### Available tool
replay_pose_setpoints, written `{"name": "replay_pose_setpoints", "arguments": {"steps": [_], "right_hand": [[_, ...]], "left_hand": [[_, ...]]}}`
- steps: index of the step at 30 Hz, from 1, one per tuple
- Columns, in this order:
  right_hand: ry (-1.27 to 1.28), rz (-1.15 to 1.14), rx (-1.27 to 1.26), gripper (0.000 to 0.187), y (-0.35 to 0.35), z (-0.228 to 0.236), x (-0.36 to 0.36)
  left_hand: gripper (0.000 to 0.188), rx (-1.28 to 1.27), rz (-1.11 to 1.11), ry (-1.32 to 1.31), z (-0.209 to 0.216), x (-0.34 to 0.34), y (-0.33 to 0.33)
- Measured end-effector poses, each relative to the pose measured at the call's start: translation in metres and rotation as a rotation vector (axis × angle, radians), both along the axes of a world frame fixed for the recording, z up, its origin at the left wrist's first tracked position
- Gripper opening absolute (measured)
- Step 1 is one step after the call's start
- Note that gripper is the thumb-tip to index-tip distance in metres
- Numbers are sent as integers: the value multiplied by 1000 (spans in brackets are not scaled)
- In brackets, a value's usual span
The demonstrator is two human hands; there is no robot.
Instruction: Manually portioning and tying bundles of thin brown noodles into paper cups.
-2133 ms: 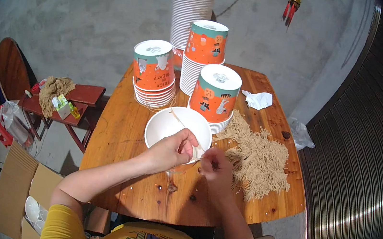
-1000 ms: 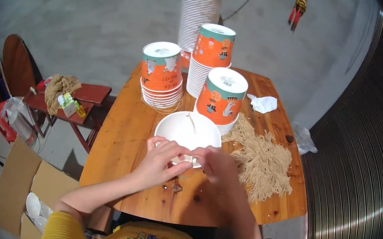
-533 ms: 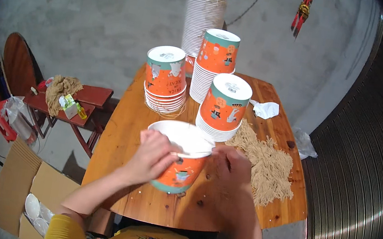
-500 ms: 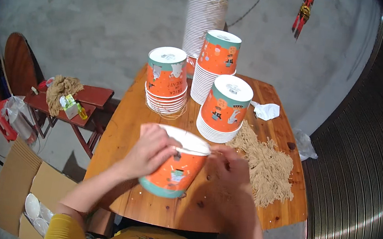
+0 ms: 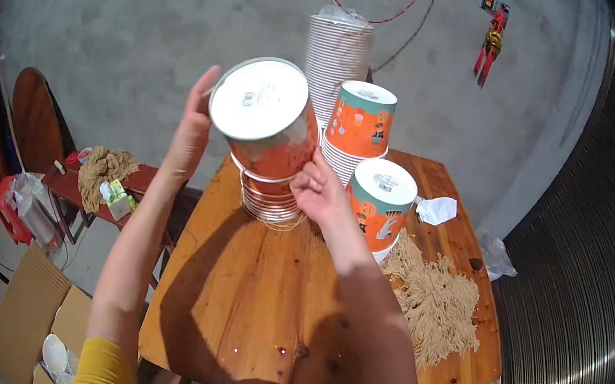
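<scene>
An orange paper bucket (image 5: 270, 152) with a green band and white base is upside down and slightly tilted at the top of the left stack of buckets (image 5: 271, 201). My left hand (image 5: 193, 126) is against its left side, fingers pointing up and fairly straight. On the lower right side, near the rim, my right hand (image 5: 321, 190) grips it with bent fingers. The bucket sits between both hands and hides most of the stack's top. Thin tan strings (image 5: 284, 225) hang around the stack's foot.
Two more upturned bucket stacks, one behind (image 5: 360, 125) and one at right (image 5: 382, 202), stand on the wooden table (image 5: 246, 300). A tall white-rimmed stack (image 5: 336, 60) rises at the back. Tan strings (image 5: 437, 302) and a crumpled tissue (image 5: 437, 209) lie at right. A red bench (image 5: 79, 185) stands left.
The bucket has gone from upright near me to upside down over the left stack. Both hands moved forward and up with it, away from its open rim. The view has tilted upward.
</scene>
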State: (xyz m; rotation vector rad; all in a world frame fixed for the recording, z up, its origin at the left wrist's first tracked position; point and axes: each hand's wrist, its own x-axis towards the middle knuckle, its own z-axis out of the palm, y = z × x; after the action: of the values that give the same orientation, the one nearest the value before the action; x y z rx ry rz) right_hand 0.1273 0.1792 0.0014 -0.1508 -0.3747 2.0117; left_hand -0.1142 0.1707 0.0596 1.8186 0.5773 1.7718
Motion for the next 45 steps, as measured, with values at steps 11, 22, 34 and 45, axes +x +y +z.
{"name": "replay_pose_setpoints", "arguments": {"steps": [11,22,34,45], "right_hand": [[-1581,-280,739,46,-7,20,41],[-2328,-809,947,54,-27,24,130],[-2045,-1106,1052,39,-52,62,132],[-1394,-1605,938,47,-144,81,170]], "left_hand": [[81,-132,546,737,-41,14,78],[64,122,891,637,-103,37,52],[40,-548,-160,112,-149,164,-18],[24,-521,-724,-470,-41,223,-94]]}}
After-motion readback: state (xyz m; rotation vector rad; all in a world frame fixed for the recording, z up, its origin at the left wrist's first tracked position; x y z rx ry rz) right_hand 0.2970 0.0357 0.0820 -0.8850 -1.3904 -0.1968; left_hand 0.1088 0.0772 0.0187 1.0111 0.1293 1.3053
